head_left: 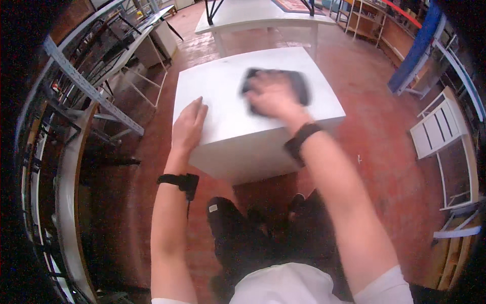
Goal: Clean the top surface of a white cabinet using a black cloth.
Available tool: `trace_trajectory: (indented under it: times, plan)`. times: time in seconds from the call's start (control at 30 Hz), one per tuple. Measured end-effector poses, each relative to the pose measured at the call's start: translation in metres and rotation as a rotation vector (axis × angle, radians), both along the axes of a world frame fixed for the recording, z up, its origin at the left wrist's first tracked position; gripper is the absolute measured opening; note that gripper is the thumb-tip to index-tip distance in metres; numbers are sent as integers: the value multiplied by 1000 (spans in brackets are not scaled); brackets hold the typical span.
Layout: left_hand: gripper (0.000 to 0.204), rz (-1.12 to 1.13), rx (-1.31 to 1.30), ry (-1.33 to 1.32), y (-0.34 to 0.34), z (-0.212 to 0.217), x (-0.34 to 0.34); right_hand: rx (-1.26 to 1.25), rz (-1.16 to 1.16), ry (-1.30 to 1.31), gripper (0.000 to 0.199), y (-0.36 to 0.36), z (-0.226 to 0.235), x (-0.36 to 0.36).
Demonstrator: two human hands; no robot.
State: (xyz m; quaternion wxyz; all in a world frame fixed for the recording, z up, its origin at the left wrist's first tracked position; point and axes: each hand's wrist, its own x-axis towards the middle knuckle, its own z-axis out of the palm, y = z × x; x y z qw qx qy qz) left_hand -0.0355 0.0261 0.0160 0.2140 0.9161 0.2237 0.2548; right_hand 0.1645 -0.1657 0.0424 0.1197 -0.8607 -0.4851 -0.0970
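In front of me stands a white box-shaped piece of furniture (228, 116) with a smooth top. My right hand (273, 93) presses a dark cloth (299, 87) against the right part of that top. Both the hand and the cloth are smeared by motion, and the hand hides the cloth's middle. Along the left edge of the top lies my left hand (190, 124), fingers stretched forward and nothing in them. Each wrist wears a black band.
Beyond the box is a white table (268, 23) with black metal legs on it. Metal racks and benches (91, 91) line the left side. To the right are a blue post (417, 45) and a white slatted piece (438, 129). The floor (385, 167) is reddish.
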Motion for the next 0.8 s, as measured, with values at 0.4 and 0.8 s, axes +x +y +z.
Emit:
trace_trajectory:
  times: [0.4,0.8]
  plan:
    - [51,-11,256,-26,-8,-10,16,-136,-165,-64,66,-84,-20,38]
    - [53,93,-68,-43,-11,11,15,-69,204,43,63,46,-13,-76]
